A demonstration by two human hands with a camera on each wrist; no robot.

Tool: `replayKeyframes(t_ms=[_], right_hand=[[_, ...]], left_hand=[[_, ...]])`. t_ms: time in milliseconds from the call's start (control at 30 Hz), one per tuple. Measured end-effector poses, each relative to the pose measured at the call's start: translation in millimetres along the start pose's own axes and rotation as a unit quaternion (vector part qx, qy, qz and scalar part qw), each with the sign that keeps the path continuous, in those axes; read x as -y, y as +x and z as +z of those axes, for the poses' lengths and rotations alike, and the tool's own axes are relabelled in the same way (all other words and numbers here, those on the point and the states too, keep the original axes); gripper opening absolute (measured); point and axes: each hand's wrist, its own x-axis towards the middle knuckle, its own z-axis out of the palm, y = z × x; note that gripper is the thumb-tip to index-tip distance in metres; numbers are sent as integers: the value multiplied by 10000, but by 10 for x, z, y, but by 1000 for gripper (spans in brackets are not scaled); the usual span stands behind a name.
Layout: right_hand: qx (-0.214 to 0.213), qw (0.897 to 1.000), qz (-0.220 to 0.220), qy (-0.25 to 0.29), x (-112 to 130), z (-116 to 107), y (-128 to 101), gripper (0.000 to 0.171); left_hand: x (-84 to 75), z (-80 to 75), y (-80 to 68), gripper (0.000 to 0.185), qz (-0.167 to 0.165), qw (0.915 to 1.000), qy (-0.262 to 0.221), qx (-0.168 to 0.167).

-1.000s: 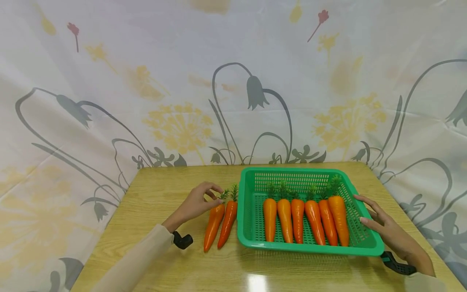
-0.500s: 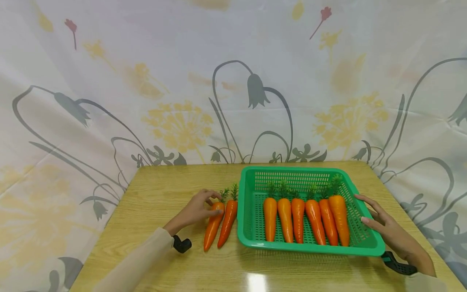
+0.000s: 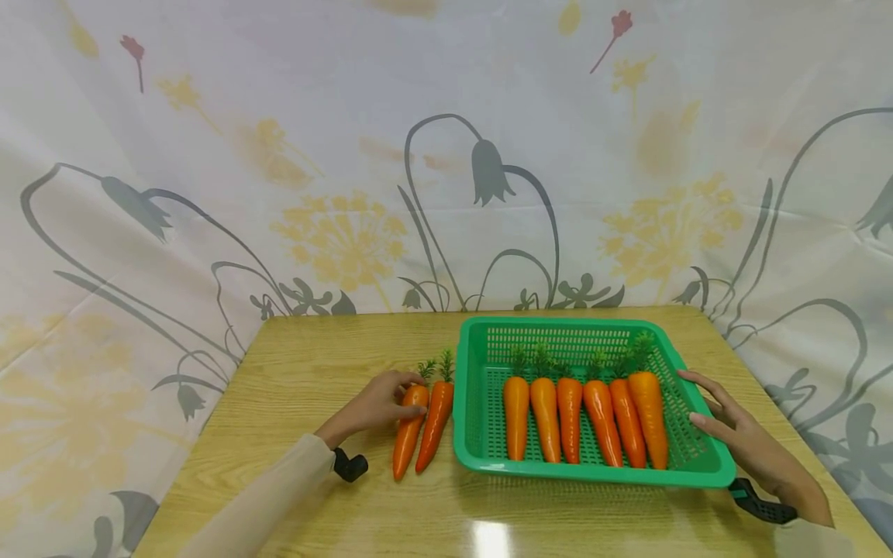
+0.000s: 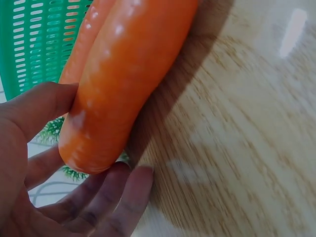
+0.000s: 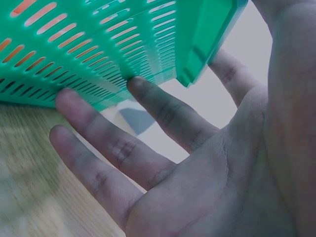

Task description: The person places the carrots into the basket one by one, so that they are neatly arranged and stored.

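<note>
Right hand: palm toward the camera, fingers straight and spread.
Fingers: the tips reach the slotted outer wall of the basket; one fingertip lies against it, just under the rim.
Basket: green plastic, above and ahead of the fingertips, one corner jutting out over them.
Table: pale wood, under the outer fingers.

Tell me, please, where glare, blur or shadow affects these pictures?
Head view: sharp, with a white glare patch on the table near its front edge. Left wrist view: the carrot throws a dark shadow on the wood; the basket is soft. Right wrist view: the right hand looks dim and close.
</note>
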Motion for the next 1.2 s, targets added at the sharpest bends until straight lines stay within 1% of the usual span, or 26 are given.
replayKeyframes(t_ms=[100, 233, 367, 500, 700, 867, 933, 1133, 1167, 1200], right_hand=[[15, 10000, 43, -19, 6, -1, 20, 65], [36, 9999, 92, -49, 10, 1, 27, 66], [55, 10000, 38, 47, 8, -3, 30, 66], [57, 9999, -7, 85, 6, -4, 35, 66], [57, 10000, 35, 18, -3, -3, 37, 66], [63, 9999, 149, -24, -15, -7, 26, 66], [58, 9999, 159, 14, -19, -10, 20, 66], [36, 9997, 208, -77, -25, -33, 17, 65], [36, 9997, 216, -104, -22, -39, 19, 65], [32, 9997, 222, -125, -17, -43, 19, 65]], left_hand=[[-3, -5, -6, 44, -37, 10000, -49, 21], [-13, -27, -36, 43, -227, 9996, -178, -43], [-15, -55, -73, 44, -434, 9979, -451, -172], [-2, -74, -113, 44, -573, 9951, -772, -252], [10, -112, -171, 43, -546, 9904, -1249, -246], [-9, -140, -193, 42, -506, 9866, -1526, -281], [-70, -154, -203, 40, -508, 9864, -1522, -349], [-59, -179, -194, 40, -420, 9868, -1497, -458], [-20, -175, -179, 42, -439, 9868, -1485, -471], [-26, -183, -176, 43, -467, 9866, -1489, -477]])
